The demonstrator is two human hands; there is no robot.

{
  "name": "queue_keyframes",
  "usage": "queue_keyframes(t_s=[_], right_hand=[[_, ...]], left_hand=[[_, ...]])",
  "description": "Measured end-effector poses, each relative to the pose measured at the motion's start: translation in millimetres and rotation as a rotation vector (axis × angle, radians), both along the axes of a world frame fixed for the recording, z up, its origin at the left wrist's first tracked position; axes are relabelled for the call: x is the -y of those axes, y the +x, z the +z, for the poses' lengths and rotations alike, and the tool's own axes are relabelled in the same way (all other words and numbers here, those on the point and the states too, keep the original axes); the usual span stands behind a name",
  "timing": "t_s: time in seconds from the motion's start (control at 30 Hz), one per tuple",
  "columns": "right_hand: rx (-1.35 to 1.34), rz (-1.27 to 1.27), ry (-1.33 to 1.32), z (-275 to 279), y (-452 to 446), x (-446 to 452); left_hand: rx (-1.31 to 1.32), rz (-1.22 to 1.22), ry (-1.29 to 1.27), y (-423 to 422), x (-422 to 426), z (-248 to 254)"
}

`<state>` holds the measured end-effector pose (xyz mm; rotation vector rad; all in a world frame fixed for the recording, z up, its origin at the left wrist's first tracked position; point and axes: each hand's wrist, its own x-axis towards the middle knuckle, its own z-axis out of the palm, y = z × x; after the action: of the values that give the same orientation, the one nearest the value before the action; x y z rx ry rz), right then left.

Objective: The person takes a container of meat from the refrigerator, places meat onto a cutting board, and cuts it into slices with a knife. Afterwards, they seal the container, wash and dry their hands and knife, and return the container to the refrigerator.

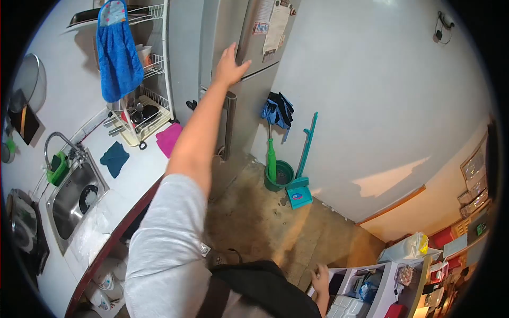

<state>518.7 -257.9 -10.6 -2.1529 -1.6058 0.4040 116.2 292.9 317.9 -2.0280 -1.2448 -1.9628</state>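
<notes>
Warm patch on wall (366, 106), darkened fisheye edges

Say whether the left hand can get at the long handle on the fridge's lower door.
Probably yes: the left hand looks empty, and the long handle shows uncovered beside the forearm. The hand would have to come down; contact or exact depth can't be judged here.

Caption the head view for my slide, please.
Left hand open before the refrigerator, right hand low near the shelves, with the sink at picture left.
</notes>
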Motion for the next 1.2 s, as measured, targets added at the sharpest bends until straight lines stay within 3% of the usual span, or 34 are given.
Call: queue_keyframes(t_s=[0.03,0.07,0.1,0.13,0.23,0.3,0.33,0.37,0.4,0.47,0.5,0.53,0.57,0.6,0.67,0.73,0.8,0.87,0.97,1.0,1.03,1.1,1.13,1.17,1.2], right_hand=[[0.039,0.163,0.138,34.0,-32.0,-50.0],[-0.159,0.143,0.042,69.6,-62.1,-95.2],[-0.361,0.188,0.194,101.8,-96.5,-154.6],[-0.557,0.236,0.340,126.6,-115.9,-195.9],[-0.602,0.488,0.520,154.0,-118.2,-292.1],[-0.466,0.586,0.558,191.2,-116.0,-356.9],[-0.527,0.561,0.583,200.7,-114.2,-388.2],[-0.586,0.563,0.575,210.4,-107.9,-416.3],[-0.662,0.558,0.674,227.8,-106.2,-445.1],[-0.786,0.537,0.887,247.0,-90.2,-499.9],[-0.846,0.521,1.024,255.1,-77.9,-531.3],[-1.139,0.625,0.928,247.6,-50.6,-554.5],[-1.430,0.716,0.809,223.6,-7.6,-575.3],[-0.935,0.321,0.837,185.6,47.6,-612.6],[-1.094,0.247,0.734,173.2,74.8,-604.2],[-1.189,0.330,0.711,183.9,78.9,-595.0],[-1.222,0.480,0.697,206.5,67.5,-586.7],[-1.258,0.672,0.674,226.9,40.2,-581.5],[-1.320,0.960,0.558,247.3,-27.5,-573.6],[-1.335,1.052,0.499,253.3,-57.5,-577.1],[-1.343,1.143,0.439,255.3,-88.2,-578.1],[-1.338,1.335,0.397,253.9,-135.7,-592.4],[-1.305,1.296,0.406,252.7,-161.3,-595.0],[-1.370,1.166,0.210,264.9,-184.7,-588.5],[-1.346,1.204,0.185,271.2,-207.7,-593.1]], left_hand=[[0.001,-0.001,0.002,14.1,-0.7,11.2],[0.160,0.009,-0.274,28.7,2.2,21.3],[0.313,0.025,-0.541,36.3,-6.7,27.7],[0.266,-0.007,-0.481,33.0,-18.2,16.8],[0.122,-0.031,-0.322,40.9,-14.9,-1.6],[-0.015,-0.020,-0.234,70.5,18.1,-2.6],[-0.107,-0.128,-0.383,84.6,37.3,-3.4],[-0.182,-0.115,-0.276,109.8,40.3,-30.4],[-0.184,-0.315,-0.193,119.3,68.9,-33.9],[-0.405,-0.857,-0.305,138.4,94.0,-59.1],[-0.614,-0.980,-0.607,134.3,102.6,-62.7],[-0.802,-1.195,-0.706,130.0,94.4,-54.7],[-0.700,-1.292,-0.821,123.2,84.8,-67.2],[-0.584,-1.387,-0.934,115.5,76.6,-91.3],[-0.221,-1.162,-0.805,96.6,67.4,-135.5],[-0.005,-0.790,-0.954,71.1,61.9,-187.9],[0.180,-0.302,-0.994,45.2,57.0,-230.9],[0.305,0.278,-0.884,26.3,45.5,-236.6],[0.274,0.354,-0.821,18.6,17.3,-239.3],[0.158,0.315,-0.829,22.4,6.4,-248.9],[0.247,0.209,-0.766,35.2,4.5,-231.8],[0.543,-0.019,-0.611,31.5,-14.6,-278.3],[0.502,-0.017,-0.576,35.6,-9.4,-266.5],[0.635,-0.018,-0.707,36.8,-13.3,-290.1],[0.530,0.013,-0.655,39.8,-5.3,-265.8]])
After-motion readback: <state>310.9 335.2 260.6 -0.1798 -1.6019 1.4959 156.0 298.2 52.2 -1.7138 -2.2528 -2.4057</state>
